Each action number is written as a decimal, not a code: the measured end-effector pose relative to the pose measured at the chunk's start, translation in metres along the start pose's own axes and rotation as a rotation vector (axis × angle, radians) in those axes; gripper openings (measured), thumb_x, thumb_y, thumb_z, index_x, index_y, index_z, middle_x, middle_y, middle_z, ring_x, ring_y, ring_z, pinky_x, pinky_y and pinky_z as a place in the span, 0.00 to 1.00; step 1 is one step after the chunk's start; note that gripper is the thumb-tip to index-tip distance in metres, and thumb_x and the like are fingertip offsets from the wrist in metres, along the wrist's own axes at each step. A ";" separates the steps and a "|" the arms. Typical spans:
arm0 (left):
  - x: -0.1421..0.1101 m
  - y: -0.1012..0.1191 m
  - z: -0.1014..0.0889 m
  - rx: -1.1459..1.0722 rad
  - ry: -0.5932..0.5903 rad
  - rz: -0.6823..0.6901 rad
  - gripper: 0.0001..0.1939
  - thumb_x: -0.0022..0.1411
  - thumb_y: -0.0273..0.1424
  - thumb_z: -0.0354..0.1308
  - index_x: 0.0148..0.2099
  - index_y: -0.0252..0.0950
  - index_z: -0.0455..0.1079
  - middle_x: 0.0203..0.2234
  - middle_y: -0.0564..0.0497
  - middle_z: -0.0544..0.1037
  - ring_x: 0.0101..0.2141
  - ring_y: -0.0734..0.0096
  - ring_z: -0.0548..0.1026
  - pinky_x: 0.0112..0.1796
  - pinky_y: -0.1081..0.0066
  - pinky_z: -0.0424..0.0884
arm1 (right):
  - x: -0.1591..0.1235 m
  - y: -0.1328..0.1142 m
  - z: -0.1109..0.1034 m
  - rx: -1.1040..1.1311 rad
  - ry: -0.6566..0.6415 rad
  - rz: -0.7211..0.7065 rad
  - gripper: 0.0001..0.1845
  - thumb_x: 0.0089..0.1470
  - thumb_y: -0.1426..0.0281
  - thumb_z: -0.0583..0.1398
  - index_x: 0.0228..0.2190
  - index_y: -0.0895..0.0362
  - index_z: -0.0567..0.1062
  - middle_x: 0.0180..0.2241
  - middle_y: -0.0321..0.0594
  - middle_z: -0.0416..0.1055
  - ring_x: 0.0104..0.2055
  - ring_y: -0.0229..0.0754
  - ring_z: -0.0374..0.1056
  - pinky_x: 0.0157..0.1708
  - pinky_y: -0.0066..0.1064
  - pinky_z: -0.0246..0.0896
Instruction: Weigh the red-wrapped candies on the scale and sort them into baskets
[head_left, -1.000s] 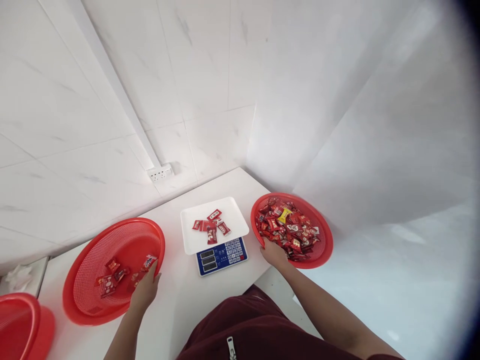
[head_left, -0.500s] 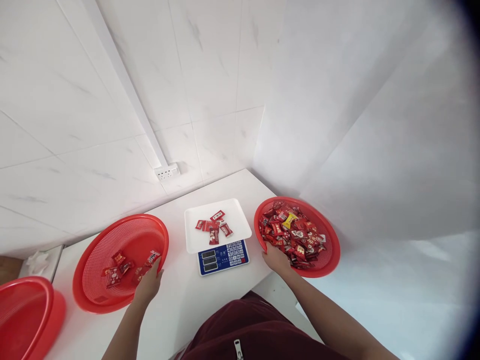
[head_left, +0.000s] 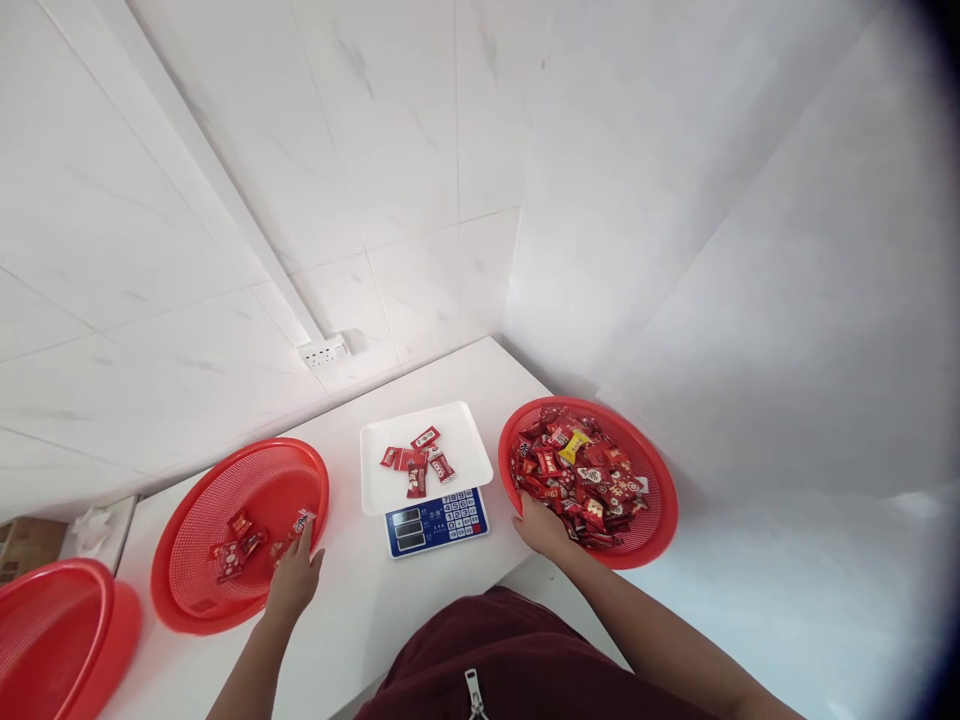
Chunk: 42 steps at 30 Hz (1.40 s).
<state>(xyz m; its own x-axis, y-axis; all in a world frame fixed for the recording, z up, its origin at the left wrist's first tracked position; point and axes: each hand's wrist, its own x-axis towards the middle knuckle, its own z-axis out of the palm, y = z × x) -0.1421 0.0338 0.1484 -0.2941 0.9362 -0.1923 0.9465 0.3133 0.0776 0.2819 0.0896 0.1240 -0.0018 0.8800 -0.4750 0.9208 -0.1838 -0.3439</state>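
Observation:
My left hand [head_left: 295, 578] reaches over the near right rim of a red plastic basket [head_left: 187, 500]. Its fingers are stretched out, thumb apart, with the fingertips at red-wrapped snack packets [head_left: 281, 548]. More red packets [head_left: 238, 545] lie in the middle of this basket. On the right, my right hand [head_left: 544, 528] grips the near left rim of another red basket [head_left: 660, 530], its fingers partly hidden inside. That basket holds a heap of red snack packets [head_left: 600, 480] and a yellow one [head_left: 575, 446]. Between the baskets, several red packets [head_left: 417, 462] rest on a scale's white tray [head_left: 469, 455].
The scale's blue keypad panel [head_left: 437, 522] faces me on the white table [head_left: 352, 610]. A third red basket [head_left: 124, 625] stands at the far left, with a cardboard box [head_left: 34, 545] behind it. Walls border the table, and a socket [head_left: 324, 352] is mounted behind.
The view has shifted slightly. My left hand's fingers have straightened over the packets in the left basket. My right hand stays at the right basket's rim.

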 end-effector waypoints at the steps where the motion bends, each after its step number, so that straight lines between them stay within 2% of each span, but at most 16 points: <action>1: -0.003 0.006 0.001 0.047 0.061 0.007 0.28 0.65 0.33 0.38 0.65 0.30 0.48 0.58 0.35 0.62 0.60 0.53 0.58 0.55 0.54 0.57 | 0.000 0.001 -0.001 0.003 -0.008 -0.005 0.26 0.54 0.71 0.53 0.54 0.65 0.60 0.50 0.56 0.67 0.51 0.51 0.66 0.47 0.37 0.57; 4: -0.018 0.029 0.012 0.125 0.208 0.088 0.26 0.65 0.32 0.39 0.64 0.32 0.52 0.61 0.38 0.58 0.63 0.55 0.48 0.59 0.53 0.49 | 0.001 0.003 -0.003 0.016 -0.026 -0.018 0.26 0.54 0.70 0.54 0.54 0.65 0.60 0.50 0.56 0.67 0.51 0.51 0.65 0.47 0.37 0.57; 6: -0.030 0.044 0.025 0.115 0.177 0.160 0.25 0.64 0.31 0.39 0.62 0.33 0.55 0.62 0.40 0.57 0.64 0.58 0.47 0.60 0.55 0.48 | 0.003 0.005 -0.003 0.020 -0.030 -0.036 0.26 0.54 0.70 0.54 0.53 0.64 0.61 0.52 0.56 0.65 0.52 0.51 0.64 0.48 0.37 0.56; 10: -0.048 0.059 0.057 0.055 -0.002 0.170 0.25 0.63 0.30 0.40 0.62 0.34 0.56 0.62 0.43 0.57 0.63 0.57 0.49 0.60 0.56 0.51 | 0.006 0.010 0.001 0.021 -0.050 -0.060 0.27 0.54 0.69 0.55 0.55 0.64 0.59 0.54 0.55 0.63 0.54 0.50 0.63 0.50 0.35 0.55; 13: -0.055 0.056 0.073 0.011 -0.184 0.079 0.25 0.63 0.30 0.42 0.62 0.36 0.55 0.62 0.44 0.57 0.63 0.58 0.50 0.59 0.57 0.52 | 0.009 0.013 0.004 0.008 -0.049 -0.066 0.28 0.54 0.69 0.55 0.55 0.64 0.59 0.53 0.56 0.64 0.54 0.50 0.63 0.50 0.35 0.55; 16: -0.060 0.046 0.081 -0.031 -0.412 -0.018 0.28 0.61 0.28 0.45 0.64 0.34 0.51 0.63 0.41 0.53 0.63 0.59 0.50 0.59 0.60 0.52 | 0.010 0.013 0.007 0.000 -0.037 -0.063 0.28 0.55 0.69 0.54 0.55 0.66 0.59 0.51 0.58 0.66 0.52 0.52 0.64 0.48 0.36 0.56; 20: -0.066 0.034 0.083 -0.044 -0.523 -0.039 0.32 0.58 0.24 0.49 0.65 0.33 0.49 0.65 0.38 0.47 0.63 0.58 0.50 0.59 0.62 0.53 | 0.008 0.011 0.008 -0.006 -0.008 -0.052 0.26 0.55 0.69 0.54 0.54 0.66 0.60 0.50 0.59 0.66 0.51 0.52 0.65 0.47 0.35 0.56; 25: -0.066 0.024 0.073 -0.031 -0.618 0.042 0.34 0.58 0.23 0.50 0.66 0.36 0.48 0.66 0.42 0.41 0.64 0.62 0.47 0.59 0.66 0.52 | 0.007 0.007 0.008 0.003 0.010 0.002 0.27 0.55 0.67 0.53 0.55 0.65 0.59 0.49 0.58 0.68 0.51 0.52 0.65 0.46 0.35 0.56; 29: -0.060 0.013 0.064 -0.029 -0.665 0.117 0.32 0.58 0.25 0.49 0.64 0.36 0.52 0.66 0.44 0.43 0.62 0.63 0.53 0.57 0.66 0.56 | 0.005 0.002 0.007 -0.005 0.027 0.059 0.27 0.56 0.65 0.52 0.55 0.62 0.60 0.49 0.56 0.69 0.50 0.53 0.66 0.45 0.36 0.57; 34: -0.053 -0.002 0.066 -0.031 -0.682 0.210 0.32 0.56 0.26 0.49 0.64 0.39 0.52 0.66 0.47 0.43 0.59 0.62 0.60 0.54 0.64 0.61 | 0.002 -0.004 0.006 -0.032 0.067 0.087 0.24 0.56 0.64 0.51 0.53 0.59 0.63 0.49 0.53 0.69 0.49 0.53 0.67 0.43 0.37 0.57; 38: -0.051 -0.004 0.066 0.004 -0.701 0.244 0.34 0.55 0.26 0.51 0.65 0.38 0.51 0.66 0.45 0.41 0.60 0.61 0.59 0.54 0.63 0.61 | -0.001 -0.005 0.006 -0.028 0.074 0.111 0.24 0.57 0.63 0.50 0.54 0.58 0.63 0.47 0.51 0.71 0.49 0.53 0.67 0.43 0.37 0.58; 42: -0.051 0.003 0.063 -0.008 -0.756 0.221 0.35 0.55 0.27 0.53 0.65 0.36 0.49 0.66 0.40 0.37 0.61 0.61 0.56 0.56 0.66 0.58 | -0.002 -0.005 0.004 -0.030 0.065 0.093 0.22 0.57 0.65 0.50 0.52 0.58 0.64 0.47 0.50 0.71 0.47 0.52 0.68 0.41 0.37 0.59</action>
<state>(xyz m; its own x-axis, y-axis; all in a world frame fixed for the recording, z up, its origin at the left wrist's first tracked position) -0.1156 -0.0234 0.0965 0.0734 0.6160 -0.7843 0.9706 0.1368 0.1982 0.2757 0.0872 0.1238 0.1091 0.8865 -0.4497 0.9271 -0.2540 -0.2757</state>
